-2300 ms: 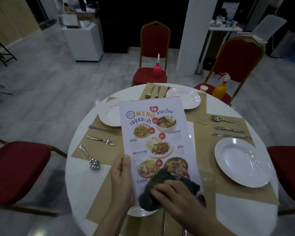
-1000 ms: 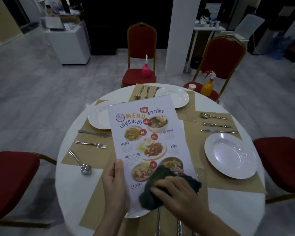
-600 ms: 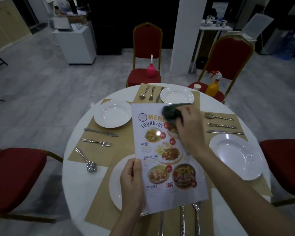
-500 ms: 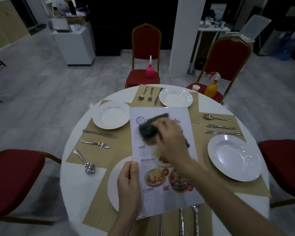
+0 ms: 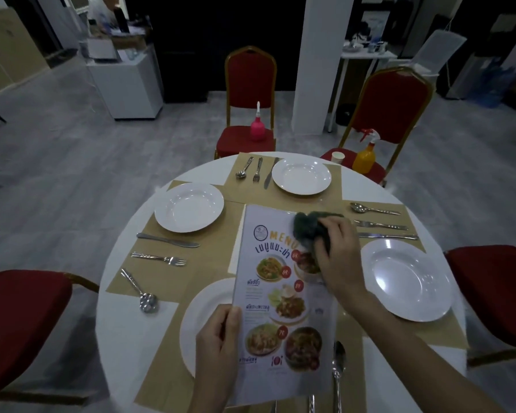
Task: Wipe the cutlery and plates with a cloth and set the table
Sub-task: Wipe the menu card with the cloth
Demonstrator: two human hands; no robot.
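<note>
Over the round white desk [image 5: 122, 323] we are holding a glossy laminated menu [image 5: 283, 296] above the nearest place setting. Our left hand [image 5: 218, 350] is pinching the menu's lower left edge, thumb on the printed face and fingers curled behind. Our right hand [image 5: 337, 251] is gripping a dark green, fuzzy cloth [image 5: 309, 226], bunched into a wad, and pressing it on the menu's upper right corner.

Four shallow white plates are sitting on tan paper placemats [image 5: 209, 257], and all look bare and smooth. The near plate [image 5: 206, 311] is lying partly under the menu. The left plate [image 5: 189, 207] is sitting just beyond a knife [image 5: 167, 240], a fork [image 5: 159, 259] and a spoon [image 5: 139, 290], all shiny metal and lying apart from one another. The far plate [image 5: 301, 177] is sitting beside a far spoon [image 5: 244, 168], a far fork [image 5: 258, 169] and a far knife [image 5: 271, 172]. The right plate [image 5: 405, 280] is lying near three more metal pieces [image 5: 379, 225]. Another spoon [image 5: 338, 371] is lying just right of the menu's lower edge; what lies beside it near the bottom is probably more cutlery, too cut off to tell.

Red padded chairs with gold frames are standing around the desk. A pink bottle [image 5: 257, 126] is standing upright on the far chair [image 5: 249, 93], and an orange spray bottle [image 5: 365, 155] and a small paper cup [image 5: 337, 158] on the chair to its right [image 5: 390, 111].
</note>
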